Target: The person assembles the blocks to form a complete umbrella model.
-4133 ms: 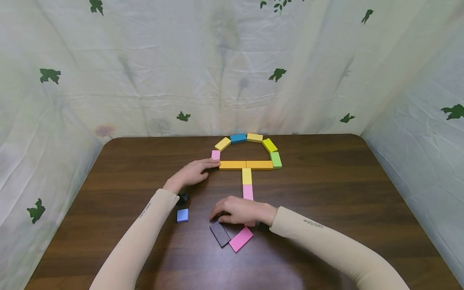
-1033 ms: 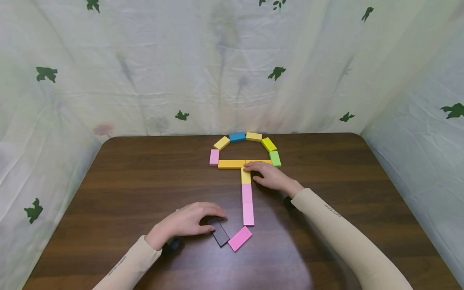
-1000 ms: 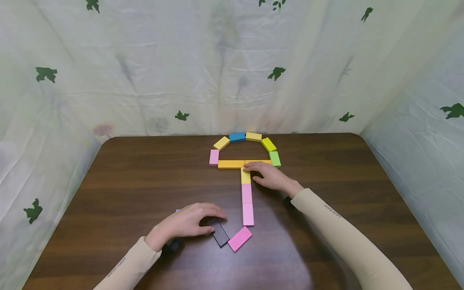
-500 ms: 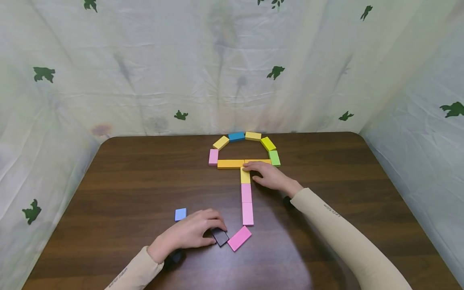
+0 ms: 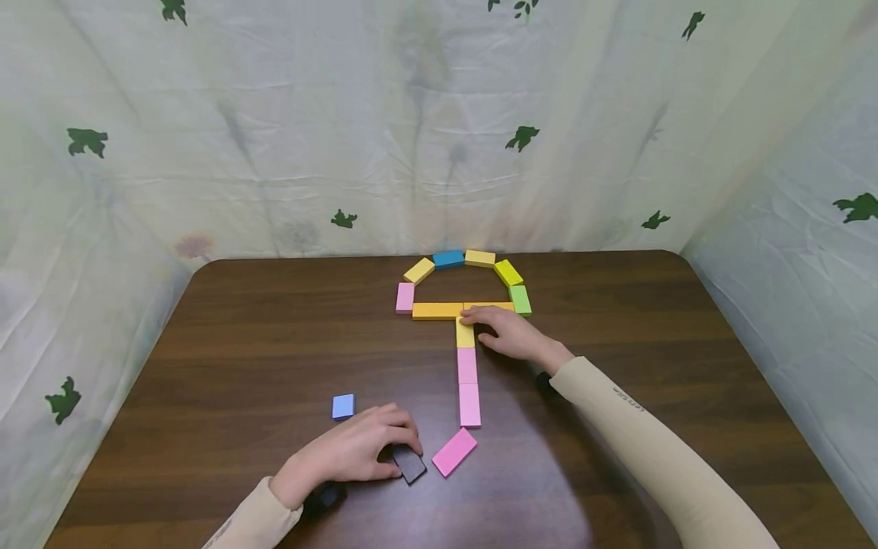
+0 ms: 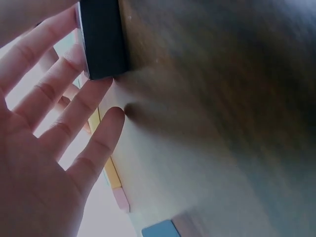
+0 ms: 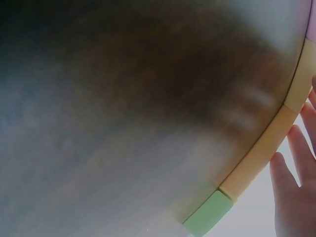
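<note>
My left hand (image 5: 366, 446) pinches a black rectangular block (image 5: 409, 463) between thumb and fingers, low over the near part of the table. In the left wrist view the block (image 6: 102, 42) shows at the fingertips, the other fingers spread. A bright pink block (image 5: 454, 453) lies slantwise just right of it, with a gap between. My right hand (image 5: 511, 333) has its fingertips on the junction of the right orange block (image 5: 497, 306) and the yellow block (image 5: 465, 335) below it. Two light pink blocks (image 5: 469, 385) continue that column toward me.
An arch of blocks, with a blue one (image 5: 449, 260) at its top, stands at the table's far edge. A light pink block (image 5: 405, 298) and a green block (image 5: 520, 300) end it. A small blue block (image 5: 343, 406) lies beyond the left hand. Curtains (image 5: 439, 130) enclose the table.
My left hand has come down from the arch's left end, taken hold of the black block and drawn it left and nearer, off the bright pink one. My right hand has moved up to the junction.
</note>
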Demonstrator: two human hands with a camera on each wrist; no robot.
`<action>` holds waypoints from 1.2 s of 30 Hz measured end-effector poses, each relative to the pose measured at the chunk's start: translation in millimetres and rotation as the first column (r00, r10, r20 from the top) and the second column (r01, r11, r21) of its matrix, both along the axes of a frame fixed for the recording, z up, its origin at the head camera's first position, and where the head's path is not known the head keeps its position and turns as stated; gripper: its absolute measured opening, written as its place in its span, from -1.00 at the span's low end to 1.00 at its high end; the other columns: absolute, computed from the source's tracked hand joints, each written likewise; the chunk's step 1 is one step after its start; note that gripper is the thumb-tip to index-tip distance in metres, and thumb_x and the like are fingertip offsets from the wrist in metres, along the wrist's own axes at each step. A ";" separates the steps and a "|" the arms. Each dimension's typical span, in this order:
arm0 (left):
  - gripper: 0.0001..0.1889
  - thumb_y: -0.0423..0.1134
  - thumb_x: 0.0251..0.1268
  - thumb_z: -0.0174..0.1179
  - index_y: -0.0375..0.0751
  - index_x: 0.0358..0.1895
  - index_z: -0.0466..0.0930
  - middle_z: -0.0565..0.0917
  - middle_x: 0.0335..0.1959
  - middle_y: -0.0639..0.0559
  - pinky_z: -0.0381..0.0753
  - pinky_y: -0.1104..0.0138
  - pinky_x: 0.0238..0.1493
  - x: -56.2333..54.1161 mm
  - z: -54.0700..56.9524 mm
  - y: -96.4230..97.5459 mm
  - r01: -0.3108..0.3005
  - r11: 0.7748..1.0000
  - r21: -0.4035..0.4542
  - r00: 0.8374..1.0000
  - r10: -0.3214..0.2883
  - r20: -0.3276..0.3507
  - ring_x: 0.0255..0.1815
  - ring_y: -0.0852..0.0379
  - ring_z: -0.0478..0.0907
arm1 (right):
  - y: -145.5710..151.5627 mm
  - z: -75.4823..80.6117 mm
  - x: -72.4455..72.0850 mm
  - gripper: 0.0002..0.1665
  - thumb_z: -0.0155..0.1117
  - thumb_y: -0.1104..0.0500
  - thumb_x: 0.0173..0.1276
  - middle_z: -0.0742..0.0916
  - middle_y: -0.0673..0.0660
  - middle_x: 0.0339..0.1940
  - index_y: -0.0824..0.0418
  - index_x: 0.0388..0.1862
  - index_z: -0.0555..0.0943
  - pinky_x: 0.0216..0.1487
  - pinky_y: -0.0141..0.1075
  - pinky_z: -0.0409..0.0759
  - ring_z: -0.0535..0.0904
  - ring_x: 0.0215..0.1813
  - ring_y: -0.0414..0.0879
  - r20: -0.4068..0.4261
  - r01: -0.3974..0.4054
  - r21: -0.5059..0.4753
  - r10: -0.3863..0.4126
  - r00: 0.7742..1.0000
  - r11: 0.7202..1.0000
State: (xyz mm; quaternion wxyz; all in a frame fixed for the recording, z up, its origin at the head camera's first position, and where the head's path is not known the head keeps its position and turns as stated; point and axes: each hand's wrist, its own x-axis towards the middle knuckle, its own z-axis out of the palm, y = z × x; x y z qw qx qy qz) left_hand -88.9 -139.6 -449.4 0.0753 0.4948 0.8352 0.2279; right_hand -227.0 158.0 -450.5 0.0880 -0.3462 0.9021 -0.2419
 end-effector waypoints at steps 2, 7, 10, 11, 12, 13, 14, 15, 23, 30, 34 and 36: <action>-0.71 -0.23 -0.02 0.43 0.07 -0.16 0.65 0.51 -0.19 0.31 0.43 0.34 -0.01 1.2 0.4 1.2 0.005 1.000 -0.001 1.000 -0.005 0.001 -0.11 0.29 0.40 | 0.4 -0.4 0.3 -0.53 0.18 0.33 0.36 0.47 0.11 0.35 0.25 0.26 0.51 0.35 -0.10 0.24 0.31 0.38 0.02 -0.002 0.000 -0.001 0.000 1.000 1.000; -0.70 -0.20 0.00 0.43 0.04 -0.14 0.64 0.51 -0.18 0.29 0.45 0.34 -0.02 4.2 1.5 3.9 -0.008 1.000 -0.009 1.000 0.008 0.009 -0.11 0.28 0.41 | 0.6 -1.1 0.3 -0.53 0.18 0.33 0.36 0.48 0.11 0.35 0.25 0.26 0.51 0.35 -0.10 0.24 0.31 0.38 0.02 -0.006 0.004 -0.003 -0.004 1.000 1.000; -0.70 -0.18 0.02 0.43 0.03 -0.12 0.62 0.52 -0.17 0.28 0.46 0.32 -0.02 4.4 1.2 4.7 -0.029 0.999 -0.017 1.000 0.029 0.008 -0.12 0.27 0.41 | 0.1 -1.0 0.1 -0.52 0.18 0.33 0.36 0.47 0.10 0.35 0.24 0.27 0.51 0.35 -0.11 0.23 0.31 0.38 0.00 -0.001 0.010 0.005 -0.010 1.000 1.000; -0.69 -0.17 0.03 0.42 0.03 -0.12 0.62 0.52 -0.16 0.28 0.46 0.31 -0.02 4.2 1.0 4.9 -0.034 0.999 -0.019 0.999 0.034 0.003 -0.12 0.27 0.41 | 0.0 -1.0 0.0 -0.52 0.18 0.33 0.36 0.47 0.10 0.35 0.24 0.27 0.51 0.35 -0.11 0.24 0.31 0.38 0.00 0.000 0.011 0.006 -0.011 1.000 1.000; -0.69 -0.17 0.03 0.42 0.03 -0.11 0.62 0.52 -0.16 0.27 0.46 0.30 -0.02 4.0 0.6 4.9 -0.039 0.999 -0.020 0.999 0.039 -0.003 -0.12 0.26 0.41 | -0.2 -0.8 -0.1 -0.52 0.18 0.33 0.36 0.47 0.10 0.36 0.24 0.27 0.51 0.36 -0.12 0.23 0.31 0.39 0.00 0.005 0.015 0.009 -0.015 1.000 1.000; -0.69 -0.16 0.03 0.42 0.03 -0.11 0.62 0.52 -0.17 0.27 0.46 0.30 -0.02 3.8 0.5 4.9 -0.042 0.999 -0.021 0.999 0.041 -0.010 -0.13 0.26 0.41 | -0.3 -0.6 -0.1 -0.52 0.18 0.32 0.36 0.47 0.09 0.36 0.23 0.27 0.51 0.36 -0.12 0.23 0.30 0.39 0.00 0.008 0.016 0.010 -0.016 1.000 1.000; -0.69 -0.16 0.03 0.42 0.03 -0.11 0.62 0.52 -0.17 0.27 0.46 0.30 -0.02 3.4 0.3 4.9 -0.043 0.999 -0.020 0.999 0.043 -0.016 -0.14 0.26 0.41 | -0.4 -0.3 -0.1 -0.52 0.18 0.32 0.36 0.47 0.09 0.36 0.23 0.27 0.51 0.36 -0.13 0.22 0.30 0.39 -0.01 0.013 0.020 0.011 -0.020 1.000 1.000; -0.69 -0.16 0.03 0.42 0.03 -0.11 0.62 0.52 -0.17 0.27 0.46 0.31 -0.03 3.2 0.1 4.9 -0.044 0.999 -0.021 0.999 0.043 -0.025 -0.14 0.26 0.41 | -0.5 0.0 0.0 -0.52 0.18 0.32 0.36 0.47 0.08 0.36 0.22 0.27 0.51 0.36 -0.13 0.22 0.30 0.39 -0.02 0.019 0.024 0.012 -0.025 1.000 1.000; -0.72 -0.15 0.05 0.42 0.02 -0.14 0.63 0.51 -0.18 0.25 0.47 0.31 -0.07 3.1 0.7 3.4 -0.023 1.000 -0.021 0.999 0.022 -0.046 -0.16 0.24 0.41 | -1.0 0.6 1.2 -0.52 0.17 0.32 0.37 0.47 0.09 0.36 0.23 0.28 0.50 0.36 -0.12 0.21 0.29 0.39 -0.01 0.023 0.027 0.014 -0.027 0.999 1.000; -0.72 -0.14 0.08 0.40 0.03 -0.11 0.63 0.52 -0.17 0.26 0.47 0.30 -0.03 3.7 2.2 3.2 -0.041 0.999 -0.034 0.999 0.040 -0.030 -0.14 0.25 0.41 | -0.3 -0.5 1.1 -0.52 0.19 0.33 0.35 0.48 0.11 0.35 0.26 0.26 0.51 0.36 -0.10 0.22 0.30 0.39 0.01 0.008 0.013 -0.007 -0.013 1.000 1.000; -0.67 -0.15 0.07 0.40 0.01 -0.05 0.62 0.53 -0.12 0.24 0.47 0.27 -0.01 3.3 3.0 4.1 -0.045 0.999 -0.025 0.999 0.045 -0.030 -0.11 0.23 0.41 | -0.1 -1.5 0.6 -0.52 0.18 0.33 0.35 0.48 0.10 0.35 0.25 0.26 0.51 0.36 -0.11 0.22 0.30 0.39 0.00 0.006 0.013 -0.004 -0.013 1.000 1.000; -0.63 -0.15 0.07 0.41 0.01 0.00 0.61 0.54 -0.07 0.24 0.46 0.25 0.02 3.6 3.8 5.5 -0.037 0.999 -0.006 0.999 0.036 -0.029 -0.05 0.22 0.42 | -0.1 -1.7 0.2 -0.52 0.18 0.33 0.36 0.47 0.09 0.35 0.23 0.27 0.51 0.37 -0.12 0.21 0.29 0.40 -0.02 0.011 0.020 0.001 -0.020 1.000 1.000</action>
